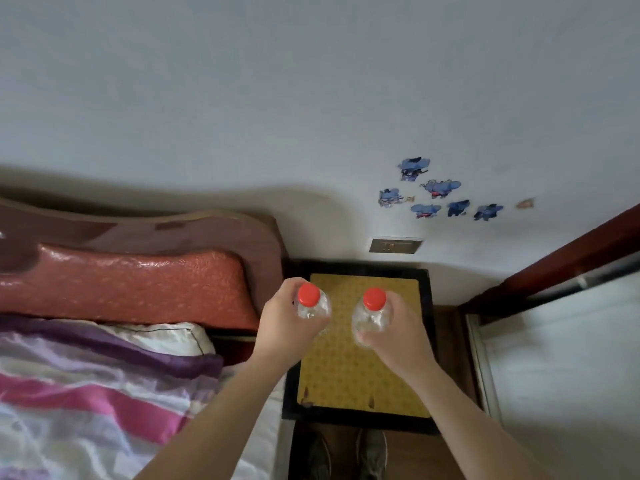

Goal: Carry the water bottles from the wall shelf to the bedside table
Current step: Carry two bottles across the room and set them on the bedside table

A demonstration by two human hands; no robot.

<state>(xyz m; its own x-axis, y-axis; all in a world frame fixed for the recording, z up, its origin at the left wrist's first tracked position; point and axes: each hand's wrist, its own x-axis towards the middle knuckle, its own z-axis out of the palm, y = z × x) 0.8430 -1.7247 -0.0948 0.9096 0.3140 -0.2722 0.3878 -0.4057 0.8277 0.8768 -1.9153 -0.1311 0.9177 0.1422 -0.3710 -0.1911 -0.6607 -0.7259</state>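
Hands: left hand (287, 323) was closed around the left bottle (312, 308); right hand (398, 336) was closed around the right bottle (370, 318).
Bottles: both were clear with red caps, upright, held side by side and apart above the desk (356, 393).
Desk: black-framed with a yellow patterned top, it stood against the wall beside the bed (104, 358).
Wall: blue stickers (440, 190) sat above a socket plate (395, 245).
Floor: two shoes (372, 452) showed below the desk's near edge.
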